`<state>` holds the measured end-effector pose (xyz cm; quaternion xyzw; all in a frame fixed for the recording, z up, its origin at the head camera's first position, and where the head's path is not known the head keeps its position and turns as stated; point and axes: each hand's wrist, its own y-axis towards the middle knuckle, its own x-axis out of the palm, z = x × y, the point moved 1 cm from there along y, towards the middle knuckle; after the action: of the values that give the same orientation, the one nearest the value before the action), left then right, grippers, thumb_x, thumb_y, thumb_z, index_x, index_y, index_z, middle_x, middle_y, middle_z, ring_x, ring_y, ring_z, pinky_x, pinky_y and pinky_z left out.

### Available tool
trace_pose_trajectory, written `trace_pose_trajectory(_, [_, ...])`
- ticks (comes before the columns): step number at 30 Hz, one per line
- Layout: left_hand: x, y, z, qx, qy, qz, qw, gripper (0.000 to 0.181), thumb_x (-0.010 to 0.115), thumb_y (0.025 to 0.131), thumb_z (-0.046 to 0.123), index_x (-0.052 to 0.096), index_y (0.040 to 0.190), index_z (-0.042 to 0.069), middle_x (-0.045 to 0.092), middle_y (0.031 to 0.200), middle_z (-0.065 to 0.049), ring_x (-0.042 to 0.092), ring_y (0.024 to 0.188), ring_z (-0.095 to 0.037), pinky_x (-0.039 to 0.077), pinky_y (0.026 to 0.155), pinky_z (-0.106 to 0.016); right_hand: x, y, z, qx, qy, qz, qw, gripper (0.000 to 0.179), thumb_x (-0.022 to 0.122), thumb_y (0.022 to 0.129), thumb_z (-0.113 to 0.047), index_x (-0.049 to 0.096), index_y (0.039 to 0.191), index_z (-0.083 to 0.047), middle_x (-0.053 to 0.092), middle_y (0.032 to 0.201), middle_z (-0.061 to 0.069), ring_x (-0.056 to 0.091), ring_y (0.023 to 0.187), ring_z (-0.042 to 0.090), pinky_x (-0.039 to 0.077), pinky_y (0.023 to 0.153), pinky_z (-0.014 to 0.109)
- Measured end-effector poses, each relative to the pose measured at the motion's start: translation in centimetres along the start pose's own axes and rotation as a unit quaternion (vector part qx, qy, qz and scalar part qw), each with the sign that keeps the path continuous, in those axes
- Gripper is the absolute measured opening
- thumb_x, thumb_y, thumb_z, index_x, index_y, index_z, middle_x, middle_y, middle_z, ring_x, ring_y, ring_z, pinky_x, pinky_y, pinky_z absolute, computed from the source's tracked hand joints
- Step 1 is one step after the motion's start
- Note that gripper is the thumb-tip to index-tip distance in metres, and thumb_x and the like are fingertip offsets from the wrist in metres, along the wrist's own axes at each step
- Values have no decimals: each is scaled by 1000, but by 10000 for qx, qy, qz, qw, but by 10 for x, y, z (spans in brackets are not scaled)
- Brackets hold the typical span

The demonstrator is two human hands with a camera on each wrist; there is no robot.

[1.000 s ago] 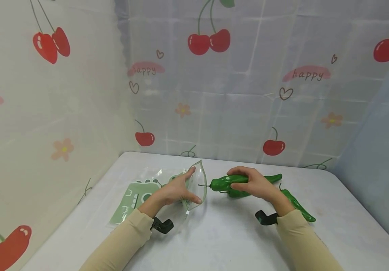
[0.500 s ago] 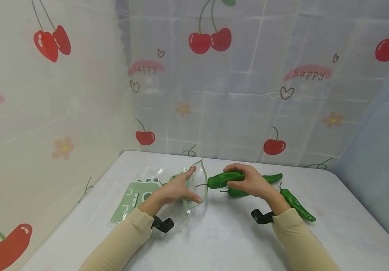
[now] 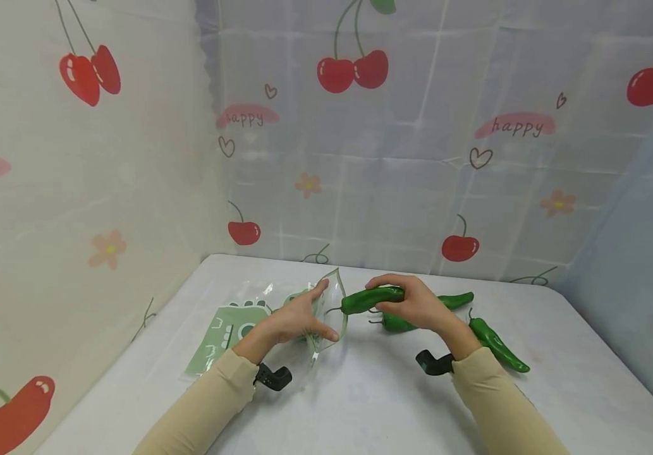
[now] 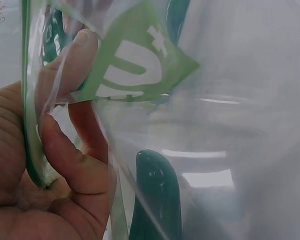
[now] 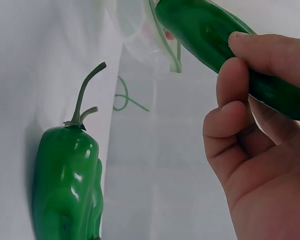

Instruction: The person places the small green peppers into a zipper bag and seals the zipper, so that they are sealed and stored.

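My left hand (image 3: 294,319) holds a clear plastic zip bag (image 3: 332,344) at its green-edged mouth, thumb and fingers spread apart along the rim. A green chili pepper (image 3: 360,302) is gripped between thumb and fingers of my right hand (image 3: 417,306), its stem pointing left at the bag's mouth. In the right wrist view, that hand (image 5: 265,135) pinches the pepper (image 5: 200,35). Through the plastic in the left wrist view, a green rounded tip (image 4: 157,195) shows; whether it lies inside the bag I cannot tell.
Beneath and behind my right hand, more green peppers (image 3: 397,323) lie on the white table (image 3: 372,404). Another pepper (image 3: 497,344) lies farther right. A flat bag part with green print (image 3: 224,335) lies at left. Cherry-printed curtains (image 3: 372,183) stand behind and beside the table.
My right hand has moved left with the pepper, bringing its stem to the bag's mouth. My left hand and the bag have stayed nearly still.
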<state>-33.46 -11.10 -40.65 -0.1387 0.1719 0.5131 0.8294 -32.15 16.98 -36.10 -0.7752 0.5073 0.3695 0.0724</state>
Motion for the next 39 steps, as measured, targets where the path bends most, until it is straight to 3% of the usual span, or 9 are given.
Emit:
trace_pose_trajectory(7, [0,1,-2,17,33,6,10000,131,99,68,19,14,167,26,16,173,-10,9,161,-34,23,124,-59,9,5,3,-238,141,-62,9996,40,76,91,-1,72,127,-18,66,132,9,71,98,20,59,82,26])
trace_pose_trajectory(13, [-1,1,0,57,25,19,10000,133,100,66,21,13,167,25,17,173,-11,9,160,-34,23,124,-59,15,8,8,-410,147,-46,9990,39,74,93,-3,70,130,-13,68,131,11,69,98,17,59,81,26])
trace_pose_trajectory(21, [-1,0,0,16,131,26,9999,135,101,64,25,14,167,26,17,173,-12,10,160,-34,21,125,-60,25,12,14,-83,322,-91,9994,38,73,95,-10,68,133,-14,66,134,13,71,99,18,60,82,28])
trace_pose_trajectory(27, [-1,-1,1,23,207,65,9998,134,101,64,25,15,167,27,19,172,-12,11,160,-34,21,125,-61,31,13,16,100,419,-233,9988,40,71,97,-9,65,136,-12,68,128,15,73,100,30,62,82,35])
trace_pose_trajectory(31, [-1,0,1,-13,206,85,9998,134,101,64,25,16,167,27,18,173,-11,12,160,-34,21,124,-61,34,14,17,247,366,-338,9985,43,70,98,-9,63,140,-9,70,122,13,72,99,35,60,81,34])
trace_pose_trajectory(39, [-1,1,1,-11,78,59,10000,133,100,65,22,15,167,27,17,173,-12,11,160,-33,20,125,-60,36,14,15,122,162,-637,9978,50,63,102,-9,52,151,-5,73,120,16,71,99,35,52,71,27])
